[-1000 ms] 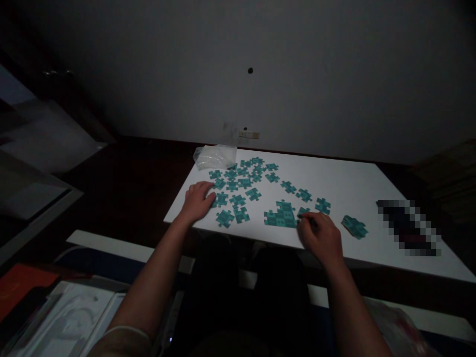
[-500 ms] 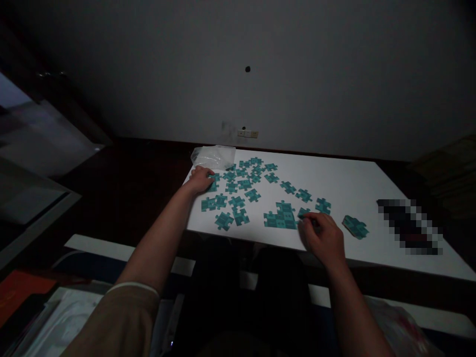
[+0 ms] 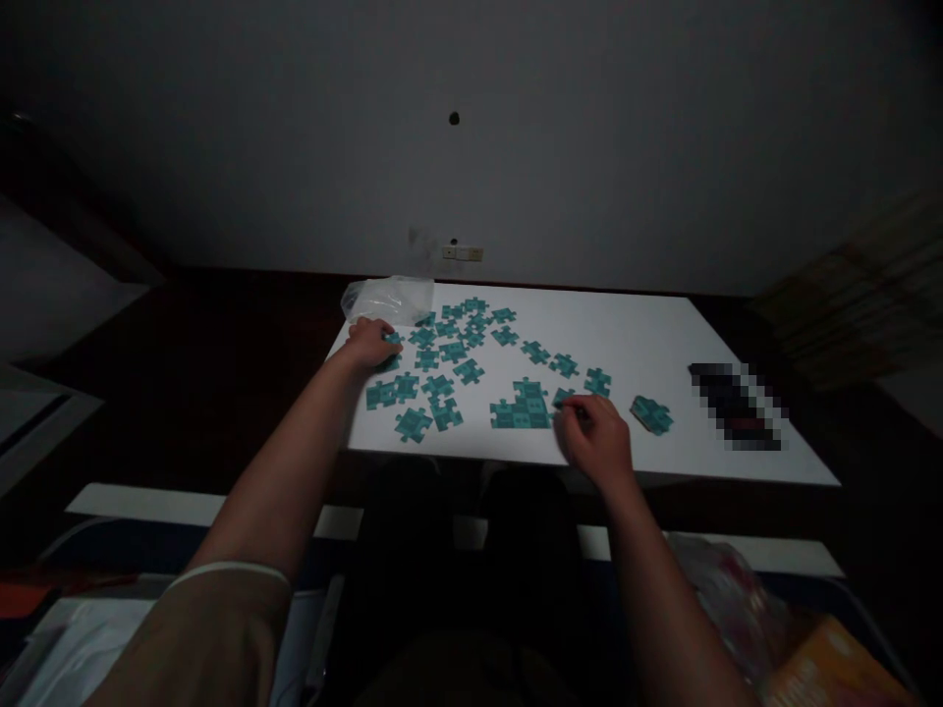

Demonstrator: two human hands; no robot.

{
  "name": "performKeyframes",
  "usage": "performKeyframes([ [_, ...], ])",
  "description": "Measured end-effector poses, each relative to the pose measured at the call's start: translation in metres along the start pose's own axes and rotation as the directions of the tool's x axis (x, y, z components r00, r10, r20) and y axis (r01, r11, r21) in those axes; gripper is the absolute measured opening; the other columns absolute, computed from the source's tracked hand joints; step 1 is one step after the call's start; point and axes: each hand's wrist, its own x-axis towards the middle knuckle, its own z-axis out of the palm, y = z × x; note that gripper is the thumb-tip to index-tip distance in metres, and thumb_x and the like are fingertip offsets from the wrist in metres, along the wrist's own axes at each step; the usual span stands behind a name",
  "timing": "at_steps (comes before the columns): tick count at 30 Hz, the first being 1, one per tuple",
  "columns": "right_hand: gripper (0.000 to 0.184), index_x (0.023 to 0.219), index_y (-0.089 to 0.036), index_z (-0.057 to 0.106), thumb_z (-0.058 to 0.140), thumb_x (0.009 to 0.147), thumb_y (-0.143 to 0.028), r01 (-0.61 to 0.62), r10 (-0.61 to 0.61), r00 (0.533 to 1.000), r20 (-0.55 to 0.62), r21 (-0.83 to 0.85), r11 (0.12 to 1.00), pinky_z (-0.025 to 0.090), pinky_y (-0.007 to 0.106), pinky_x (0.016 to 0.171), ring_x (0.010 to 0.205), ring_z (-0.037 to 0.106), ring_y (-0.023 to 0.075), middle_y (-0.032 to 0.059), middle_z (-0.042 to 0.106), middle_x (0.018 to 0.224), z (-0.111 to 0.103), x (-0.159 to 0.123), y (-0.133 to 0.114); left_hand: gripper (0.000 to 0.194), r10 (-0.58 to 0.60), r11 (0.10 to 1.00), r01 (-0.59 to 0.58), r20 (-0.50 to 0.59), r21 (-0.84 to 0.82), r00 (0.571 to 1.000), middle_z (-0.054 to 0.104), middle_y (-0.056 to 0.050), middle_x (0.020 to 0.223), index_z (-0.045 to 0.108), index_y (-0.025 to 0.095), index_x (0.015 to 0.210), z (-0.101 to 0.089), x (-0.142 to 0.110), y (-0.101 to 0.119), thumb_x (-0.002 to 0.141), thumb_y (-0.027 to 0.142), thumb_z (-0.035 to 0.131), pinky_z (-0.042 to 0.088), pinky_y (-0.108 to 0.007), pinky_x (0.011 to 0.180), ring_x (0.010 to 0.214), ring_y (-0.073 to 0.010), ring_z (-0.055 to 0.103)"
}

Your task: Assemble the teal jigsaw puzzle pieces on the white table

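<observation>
Several teal puzzle pieces (image 3: 451,346) lie scattered on a white table (image 3: 663,324). My left hand (image 3: 370,344) reaches to the far left of the table and rests with curled fingers on a loose teal piece (image 3: 393,340), beside a clear plastic bag (image 3: 387,296). An assembled teal cluster (image 3: 522,407) sits near the front edge. My right hand (image 3: 595,439) lies just right of that cluster, fingers curled down onto a single piece (image 3: 563,397) at its edge. A small stack of pieces (image 3: 651,414) lies further right.
A dark blurred object (image 3: 737,405) lies on the table's right part. A wall with a small outlet (image 3: 463,253) stands behind the table. White boards and an orange thing sit low at the left, a plastic-wrapped item (image 3: 744,609) at the lower right.
My left hand has moved from the near pieces to the far left by the plastic bag. My right hand has stayed at the cluster's right edge. The view has shifted.
</observation>
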Motion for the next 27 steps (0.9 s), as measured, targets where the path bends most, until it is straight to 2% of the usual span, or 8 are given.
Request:
performKeyframes([
  [6, 0.018, 0.101, -0.026, 0.079, 0.063, 0.105, -0.035, 0.001, -0.001, 1.0, -0.005, 0.003, 1.0, 0.058, 0.048, 0.092, 0.1, 0.076, 0.0321, 0.0102, 0.083, 0.1, 0.0, 0.002, -0.001, 0.037, 0.074, 0.995, -0.079, -0.088, -0.061, 0.993, 0.076, -0.013, 0.115, 0.064, 0.028, 0.104, -0.006, -0.01, 0.01, 0.078, 0.026, 0.09, 0.057, -0.061, 0.112, 0.122, -0.0411, 0.07],
  [9, 0.018, 0.103, -0.026, 0.079, 0.063, 0.106, -0.033, 0.019, -0.019, 1.0, -0.006, 0.0, 1.0, 0.058, 0.048, 0.091, 0.1, 0.076, 0.0323, 0.0096, 0.082, 0.1, 0.0, 0.002, 0.0, 0.021, 0.166, 0.965, -0.191, -0.144, -0.18, 0.976, 0.076, -0.008, 0.104, 0.064, 0.03, 0.102, -0.014, -0.036, 0.015, 0.088, 0.025, 0.08, 0.059, -0.053, 0.105, 0.105, -0.0344, 0.072],
  [12, 0.018, 0.107, -0.026, 0.08, 0.063, 0.108, -0.031, 0.073, -0.073, 0.997, 0.026, -0.026, 0.997, 0.058, 0.05, 0.092, 0.1, 0.075, 0.0332, 0.01, 0.083, 0.102, 0.0, 0.001, -0.001, 0.015, 0.227, 0.903, -0.302, -0.257, -0.306, 0.939, 0.081, -0.008, 0.114, 0.072, 0.03, 0.11, -0.013, -0.078, 0.029, 0.095, 0.03, 0.076, 0.061, -0.049, 0.104, 0.11, -0.0326, 0.076],
  [15, 0.02, 0.119, -0.026, 0.083, 0.067, 0.11, -0.033, 0.198, -0.189, 0.973, 0.128, -0.056, 0.979, 0.059, 0.055, 0.101, 0.111, 0.075, 0.036, 0.0118, 0.085, 0.115, -0.001, 0.001, -0.005, 0.03, 0.337, 0.825, -0.362, -0.136, -0.433, 0.932, 0.085, -0.008, 0.121, 0.078, 0.027, 0.128, 0.008, -0.129, 0.055, 0.1, 0.038, 0.076, 0.066, -0.046, 0.101, 0.11, -0.0303, 0.08],
  [17, 0.025, 0.13, -0.028, 0.084, 0.069, 0.111, -0.035, 0.269, -0.251, 0.947, 0.202, -0.07, 0.961, 0.058, 0.059, 0.108, 0.122, 0.073, 0.0378, 0.0127, 0.085, 0.127, -0.003, 0.001, -0.009, 0.028, 0.458, 0.793, -0.407, 0.004, -0.453, 0.889, 0.087, -0.008, 0.127, 0.082, 0.025, 0.127, 0.031, -0.158, 0.078, 0.102, 0.035, 0.074, 0.067, -0.045, 0.105, 0.117, -0.0304, 0.083],
  [19, 0.029, 0.137, -0.03, 0.084, 0.07, 0.113, -0.035, 0.305, -0.278, 0.928, 0.247, -0.077, 0.949, 0.058, 0.061, 0.113, 0.129, 0.07, 0.0382, 0.0125, 0.083, 0.136, -0.004, 0.0, -0.011, 0.028, 0.504, 0.799, -0.445, 0.049, -0.405, 0.862, 0.089, -0.009, 0.133, 0.084, 0.025, 0.13, 0.053, -0.176, 0.098, 0.106, 0.027, 0.068, 0.066, -0.046, 0.114, 0.124, -0.0302, 0.083],
  [22, 0.031, 0.141, -0.03, 0.084, 0.07, 0.114, -0.036, 0.319, -0.291, 0.921, 0.257, -0.074, 0.945, 0.058, 0.062, 0.115, 0.13, 0.069, 0.0379, 0.0129, 0.082, 0.138, -0.006, -0.001, -0.012, 0.032, 0.502, 0.83, -0.469, 0.04, -0.302, 0.864, 0.089, -0.012, 0.134, 0.085, 0.021, 0.131, 0.074, -0.182, 0.116, 0.107, 0.018, 0.065, 0.064, -0.048, 0.121, 0.129, -0.0314, 0.083],
  [27, 0.029, 0.138, -0.03, 0.087, 0.073, 0.113, -0.033, 0.33, -0.298, 0.914, 0.274, -0.078, 0.941, 0.058, 0.064, 0.116, 0.133, 0.067, 0.039, 0.0139, 0.081, 0.14, -0.006, -0.001, -0.008, 0.033, 0.492, 0.857, -0.483, 0.01, -0.181, 0.87, 0.086, -0.015, 0.136, 0.086, 0.019, 0.132, 0.081, -0.17, 0.117, 0.108, 0.014, 0.063, 0.064, -0.051, 0.122, 0.131, -0.0336, 0.08],
])
